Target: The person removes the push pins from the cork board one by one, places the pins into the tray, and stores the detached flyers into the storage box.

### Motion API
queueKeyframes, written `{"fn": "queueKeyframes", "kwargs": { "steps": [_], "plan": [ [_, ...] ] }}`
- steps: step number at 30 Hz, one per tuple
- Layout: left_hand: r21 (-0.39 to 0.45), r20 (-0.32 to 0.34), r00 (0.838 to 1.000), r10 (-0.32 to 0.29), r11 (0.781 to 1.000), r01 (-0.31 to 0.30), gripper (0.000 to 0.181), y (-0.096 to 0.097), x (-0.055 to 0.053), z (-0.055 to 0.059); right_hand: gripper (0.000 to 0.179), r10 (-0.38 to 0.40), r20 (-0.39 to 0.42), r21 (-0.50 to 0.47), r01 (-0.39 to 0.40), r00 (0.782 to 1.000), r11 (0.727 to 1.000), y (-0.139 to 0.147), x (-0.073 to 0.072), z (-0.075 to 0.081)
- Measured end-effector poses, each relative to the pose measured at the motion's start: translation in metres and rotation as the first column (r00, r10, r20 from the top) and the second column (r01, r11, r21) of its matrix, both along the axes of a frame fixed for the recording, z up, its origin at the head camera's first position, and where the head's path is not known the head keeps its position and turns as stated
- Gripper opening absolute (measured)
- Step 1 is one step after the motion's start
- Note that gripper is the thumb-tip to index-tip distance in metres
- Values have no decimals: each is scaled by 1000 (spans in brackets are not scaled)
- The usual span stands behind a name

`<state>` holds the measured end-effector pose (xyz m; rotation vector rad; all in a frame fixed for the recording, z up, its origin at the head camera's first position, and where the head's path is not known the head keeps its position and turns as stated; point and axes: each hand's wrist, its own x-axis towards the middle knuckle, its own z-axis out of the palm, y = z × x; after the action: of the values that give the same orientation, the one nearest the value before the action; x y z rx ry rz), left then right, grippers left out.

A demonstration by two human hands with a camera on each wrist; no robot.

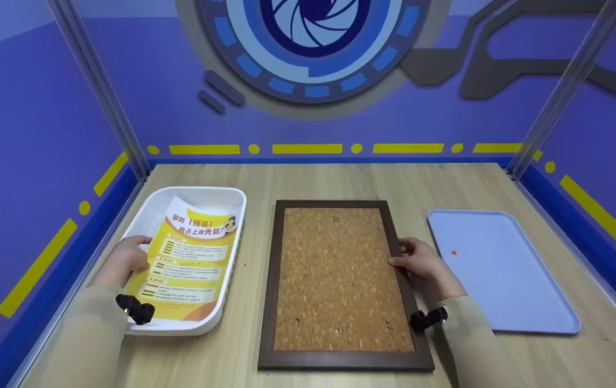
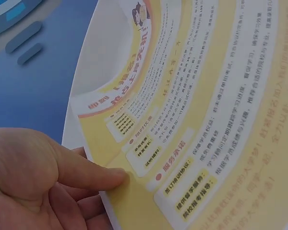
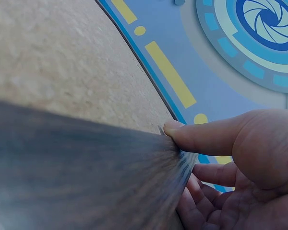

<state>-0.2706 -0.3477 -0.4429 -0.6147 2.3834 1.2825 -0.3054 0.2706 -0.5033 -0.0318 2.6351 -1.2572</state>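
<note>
On the left, a yellow printed flyer (image 1: 187,264) lies over a white plastic tray (image 1: 239,215). My left hand (image 1: 127,261) pinches the flyer's left edge; in the left wrist view the thumb (image 2: 103,178) presses its printed face and the other fingers go behind the sheet. A cork board (image 1: 340,280) with a dark brown wooden frame (image 1: 267,302) is in the middle. My right hand (image 1: 424,265) holds the frame's right side. In the right wrist view its thumb (image 3: 206,136) is on top of the frame and its fingers are curled underneath.
A pale blue tray (image 1: 507,269) lies at the right, with a small orange-red piece (image 1: 454,252) near its left side. Purple-blue panels (image 1: 319,129) stand around the wooden table (image 1: 232,334) at the back and both sides.
</note>
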Motion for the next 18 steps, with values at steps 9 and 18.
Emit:
{"fn": "queueKeyframes", "kwargs": {
  "steps": [9, 18],
  "plan": [
    [-87, -10, 998, -56, 995, 55, 88, 11, -3, 11, 73, -5, 13, -9, 5, 1000, 1000, 0, -1, 2],
    [-263, -233, 905, -356, 919, 294, 97, 65, -4, 46, 69, 8, -21, -14, -8, 1000, 1000, 0, 0, 1]
  ]
}}
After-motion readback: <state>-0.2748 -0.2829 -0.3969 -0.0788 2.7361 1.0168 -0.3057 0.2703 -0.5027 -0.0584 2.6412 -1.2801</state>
